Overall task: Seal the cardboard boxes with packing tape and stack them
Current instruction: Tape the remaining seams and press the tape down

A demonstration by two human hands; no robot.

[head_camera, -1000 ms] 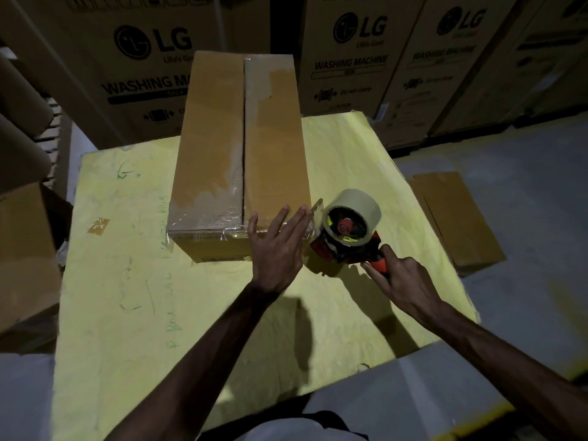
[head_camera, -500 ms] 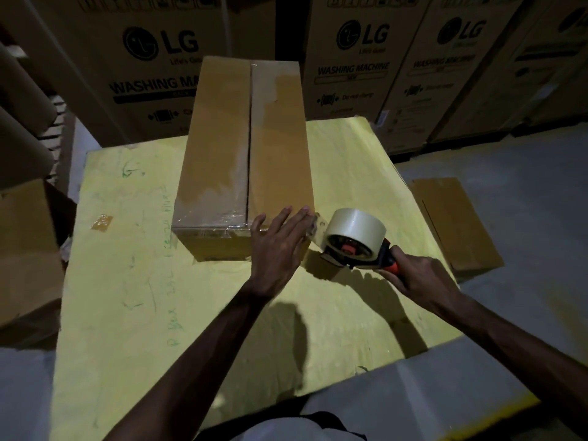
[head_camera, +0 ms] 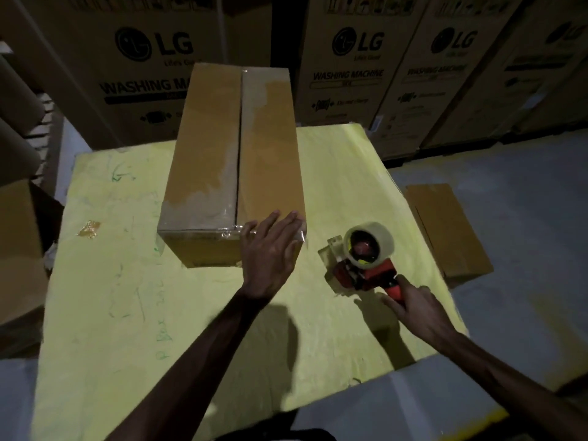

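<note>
**A:** From the head view, where is the box?

**B:** The long brown cardboard box (head_camera: 235,160) lies lengthwise on the yellow paper-covered table (head_camera: 127,313). Its short end is near, and its far end points toward the tall printed LG washing-machine cartons (head_camera: 346,74). The two top flaps meet in a dark seam down the middle. Shiny clear tape (head_camera: 197,214) crosses the near end and folds over the edge.

**A:** And the left hand?

**B:** The left hand (head_camera: 270,253) lies flat on the box's near right corner. Its fingers are straight over the top edge and its palm is against the near face. It grasps nothing.

**A:** The right?

**B:** The right hand (head_camera: 416,310) is curled around the handle of the red tape dispenser (head_camera: 362,265), which carries a pale roll. The dispenser is right of the box and apart from it, low over the table. I cannot tell whether it touches the paper.

**A:** Anything else?

**B:** A flat brown cardboard piece (head_camera: 448,227) lies on the grey floor (head_camera: 509,249) right of the table. A small brown tape scrap (head_camera: 89,229) sits on the paper at the left.
</note>
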